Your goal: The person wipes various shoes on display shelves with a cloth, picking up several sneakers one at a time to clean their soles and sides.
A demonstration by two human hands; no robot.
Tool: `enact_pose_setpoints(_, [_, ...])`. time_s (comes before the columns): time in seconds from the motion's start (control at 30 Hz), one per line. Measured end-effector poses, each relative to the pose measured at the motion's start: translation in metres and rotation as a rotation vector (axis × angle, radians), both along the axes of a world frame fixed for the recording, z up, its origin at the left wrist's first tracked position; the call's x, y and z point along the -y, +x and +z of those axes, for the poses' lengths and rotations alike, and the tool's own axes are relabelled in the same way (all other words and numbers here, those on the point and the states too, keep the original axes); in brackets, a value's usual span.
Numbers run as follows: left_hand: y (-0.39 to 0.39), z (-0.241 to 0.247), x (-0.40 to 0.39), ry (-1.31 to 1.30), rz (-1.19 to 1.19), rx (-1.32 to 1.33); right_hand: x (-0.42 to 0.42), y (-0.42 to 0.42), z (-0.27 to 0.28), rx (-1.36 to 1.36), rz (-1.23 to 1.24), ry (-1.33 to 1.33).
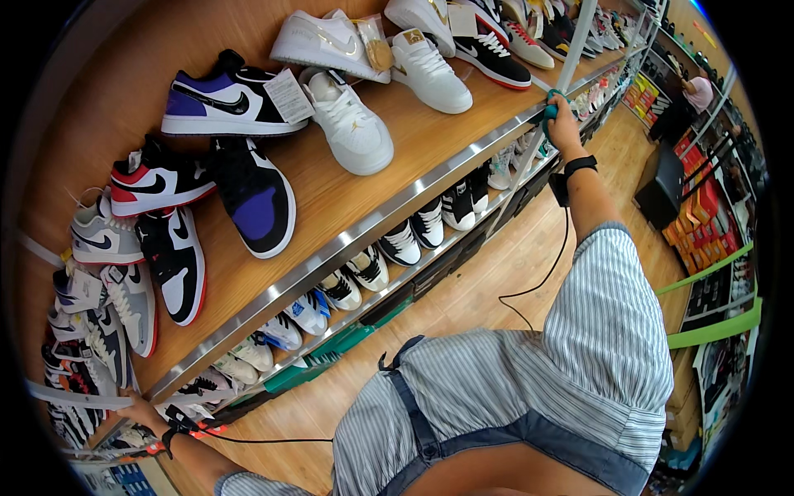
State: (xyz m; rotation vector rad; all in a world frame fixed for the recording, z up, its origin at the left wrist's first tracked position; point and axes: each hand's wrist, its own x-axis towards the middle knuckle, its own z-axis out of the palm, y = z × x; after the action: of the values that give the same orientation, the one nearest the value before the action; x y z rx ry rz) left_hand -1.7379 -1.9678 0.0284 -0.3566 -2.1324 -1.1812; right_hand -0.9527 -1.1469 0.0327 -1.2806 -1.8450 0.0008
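My right hand (563,124) holds a bunched teal cloth (551,111) against the metal edge of the wooden shelf (347,204), where a white upright post (577,46) meets it. At the lower left, my left hand (141,414) is at another white post (80,397) by the same shelf; its fingers are partly hidden and appear wrapped around the post. Between my hands on the shelf stand a white low-top sneaker (353,124), a black and purple sneaker (257,198) and a black, white and red sneaker (180,266). A paper tag (289,97) hangs on another purple sneaker.
A lower shelf holds more sneakers (400,242), with teal boxes (335,353) beneath. A black cable (527,291) hangs from my right wrist, another (267,441) from my left. Across the aisle are orange shoeboxes (695,223), a black box-like object (660,186) and a person (698,93).
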Motion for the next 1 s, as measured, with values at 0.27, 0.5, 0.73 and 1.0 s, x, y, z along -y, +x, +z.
enact_pose_setpoints(0.27, [0.008,0.002,-0.009,-0.034,0.083,-0.063,-0.011,-0.005,-0.014,-0.190,-0.088,-0.050])
enact_pose_setpoints(0.5, [-0.023,-0.014,0.018,-0.118,-0.004,-0.134,0.014,-0.063,-0.047,-0.448,-0.062,0.162])
enact_pose_setpoints(0.73, [0.009,-0.009,-0.024,-0.041,0.297,0.070,0.142,-0.159,-0.038,-0.546,0.017,0.240])
enact_pose_setpoints(1.0, [0.020,-0.008,-0.023,0.111,0.102,-0.105,0.344,-0.310,-0.040,-0.538,0.253,0.259])
